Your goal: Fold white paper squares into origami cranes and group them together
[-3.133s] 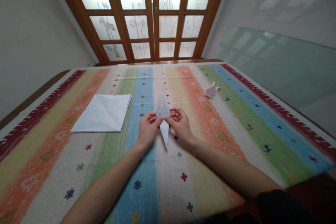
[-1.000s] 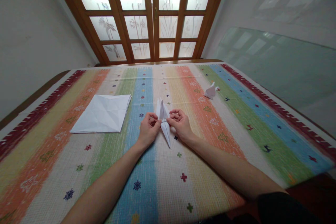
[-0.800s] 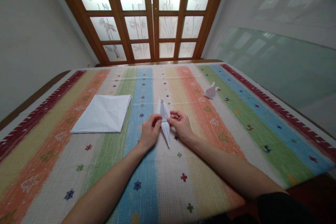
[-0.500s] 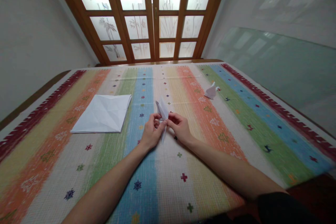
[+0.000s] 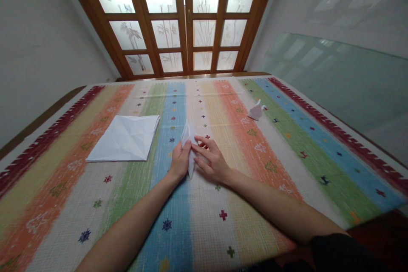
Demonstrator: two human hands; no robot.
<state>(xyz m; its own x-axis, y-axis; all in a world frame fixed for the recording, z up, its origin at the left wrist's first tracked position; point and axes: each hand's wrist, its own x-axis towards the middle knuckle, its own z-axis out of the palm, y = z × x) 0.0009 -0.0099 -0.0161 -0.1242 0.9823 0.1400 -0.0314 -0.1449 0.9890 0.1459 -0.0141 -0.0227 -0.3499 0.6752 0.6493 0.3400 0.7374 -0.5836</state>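
A narrow folded piece of white paper (image 5: 191,165), pointed at its near and far ends, is between my hands at the middle of the table. My left hand (image 5: 180,160) is closed around its left side, the thumb pressing on top. From the right, my right hand (image 5: 213,161) reaches in with fingers stretched and spread, the fingertips at the paper's right edge. Whether those tips press on the paper or only rest against it is hard to see. To the left lies a flat stack of white square paper (image 5: 124,138) with crease lines.
A small folded paper figure (image 5: 255,110), shaped somewhat like a bird, stands at the back right. A striped tablecloth (image 5: 153,242) with small printed motifs covers the table. Wooden doors with frosted panes (image 5: 188,34) are beyond the far edge, and a glass panel (image 5: 338,80) leans at the right wall.
The folded paper has turned and shifted slightly left and nearer, now looking slimmer and more upright lengthwise. My right fingers have spread from a pinch; my left thumb has moved onto the paper.
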